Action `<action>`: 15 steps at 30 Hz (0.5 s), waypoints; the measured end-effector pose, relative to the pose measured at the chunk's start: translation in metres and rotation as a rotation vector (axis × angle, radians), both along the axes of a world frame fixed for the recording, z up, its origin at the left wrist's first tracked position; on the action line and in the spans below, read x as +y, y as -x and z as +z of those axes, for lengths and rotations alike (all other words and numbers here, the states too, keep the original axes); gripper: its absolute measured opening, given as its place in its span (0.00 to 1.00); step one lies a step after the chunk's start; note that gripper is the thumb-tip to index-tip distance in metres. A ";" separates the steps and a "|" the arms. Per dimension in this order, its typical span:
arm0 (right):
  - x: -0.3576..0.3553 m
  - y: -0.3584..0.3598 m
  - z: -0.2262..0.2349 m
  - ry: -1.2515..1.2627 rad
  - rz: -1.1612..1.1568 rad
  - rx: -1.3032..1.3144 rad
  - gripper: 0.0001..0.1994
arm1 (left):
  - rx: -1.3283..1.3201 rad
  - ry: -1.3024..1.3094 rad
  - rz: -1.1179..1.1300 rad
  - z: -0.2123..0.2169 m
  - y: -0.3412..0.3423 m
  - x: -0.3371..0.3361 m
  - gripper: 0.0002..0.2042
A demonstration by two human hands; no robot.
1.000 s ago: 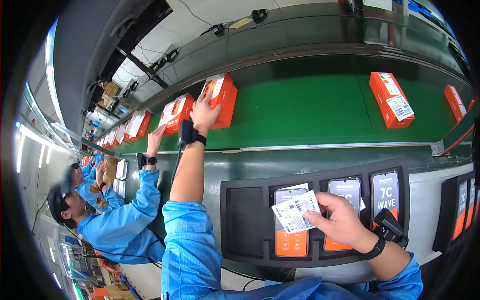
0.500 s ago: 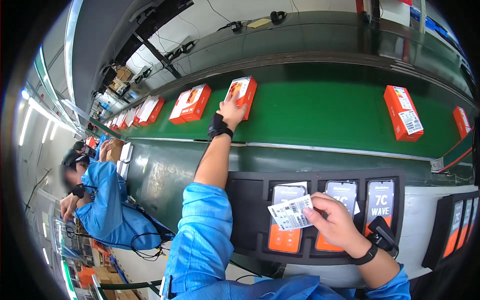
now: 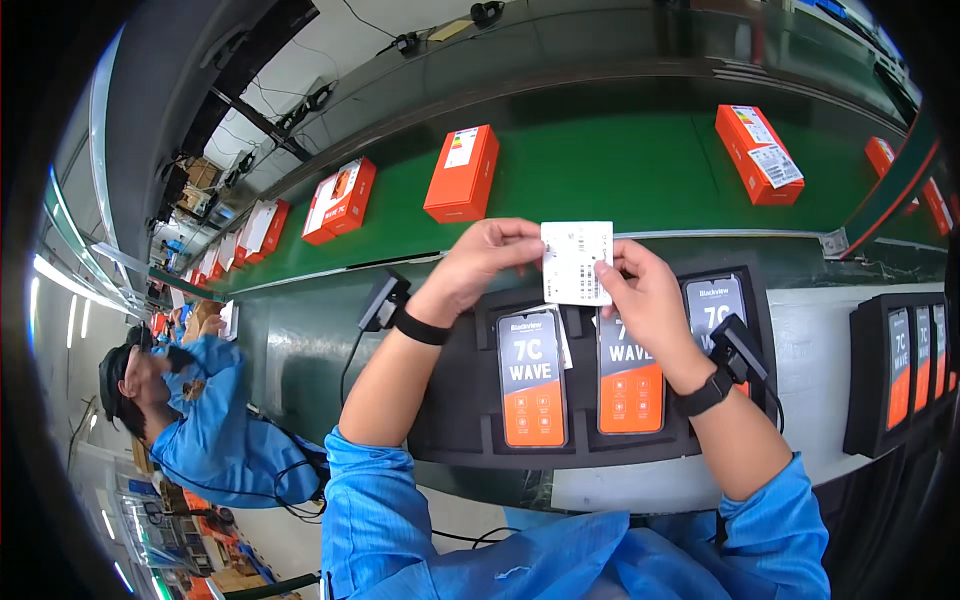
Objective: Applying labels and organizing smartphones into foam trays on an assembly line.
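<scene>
A white printed label sheet [image 3: 577,250] is held up over the far edge of a black foam tray [image 3: 455,425]. My right hand [image 3: 650,310] pinches its right side, thumb on the printed face. Closed at the sheet's upper left edge are the fingertips of my left hand [image 3: 475,265]. Below, smartphones with grey-and-orange screen films lie in the tray: a left phone [image 3: 533,380], a middle phone [image 3: 630,395] partly behind my right hand, and a right phone [image 3: 714,300] partly covered by my wrist gear. Another white paper [image 3: 566,340] shows beside the left phone.
Beyond the tray runs a green conveyor belt [image 3: 600,170]. On it stand an orange box [image 3: 462,175], a labelled box [image 3: 760,155] and several others at the left. A second phone tray [image 3: 870,380] is at the right. A co-worker in blue [image 3: 200,410] sits at the left.
My left hand has left the box on the belt and come to the label sheet. That box now shows a labelled face upward. My right hand has raised the sheet away from me.
</scene>
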State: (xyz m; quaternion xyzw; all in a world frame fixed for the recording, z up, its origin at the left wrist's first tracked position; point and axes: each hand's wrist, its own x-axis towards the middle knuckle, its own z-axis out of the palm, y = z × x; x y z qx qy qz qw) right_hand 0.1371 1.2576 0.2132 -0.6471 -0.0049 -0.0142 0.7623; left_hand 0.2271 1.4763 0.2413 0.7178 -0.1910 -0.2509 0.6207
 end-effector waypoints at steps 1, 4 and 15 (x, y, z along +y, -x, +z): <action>0.002 -0.002 -0.001 0.033 0.005 0.024 0.09 | 0.020 -0.070 0.050 0.004 0.003 -0.004 0.11; 0.006 -0.002 -0.006 0.066 0.000 0.044 0.10 | -0.074 -0.096 0.295 0.004 -0.021 0.009 0.07; 0.016 0.001 -0.008 0.311 -0.049 -0.120 0.09 | -0.225 -0.272 0.745 -0.028 -0.152 0.103 0.13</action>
